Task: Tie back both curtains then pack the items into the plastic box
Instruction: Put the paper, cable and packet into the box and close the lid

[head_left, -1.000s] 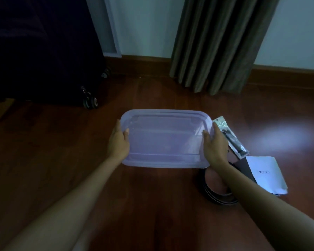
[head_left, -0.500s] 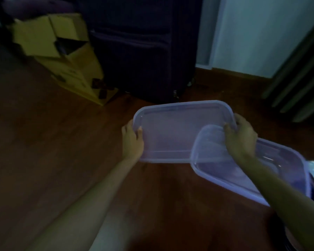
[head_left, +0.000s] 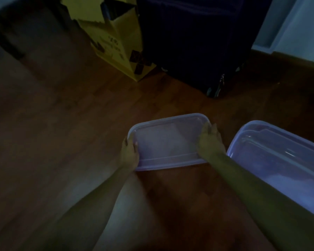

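from my station i see first the wooden floor, dark reddish, which fills most of the head view. at the top stands a big dark suitcase, upright. to the right of it there is a pale wall. just left of the suitcase leans a yellow cardboard box, tilted, with open top flaps and dark printed marks on its side (the light is too weak to decide if it touches the suitcase).

the plastic box lies on the floor at the right edge of the view. it is translucent with a bluish-purple tone and open at the top. part of it goes out of the frame, and the person's right forearm passes in front of its near-left side. i cannot tell if something is inside it.

the lid, of the same plastic, is off the box and just beside it on the left, with a narrow strip of floor between them. the left hand grips its left short edge, thumb on top. the right hand grips the right short edge, fingers curled over the rim. whether the lid rests on the floor or is held slightly above it, i cannot say. between the lid and the suitcase runs a band of floor. the smallest thing i can name is a wheel at the lower corner of the suitcase, on the floor.
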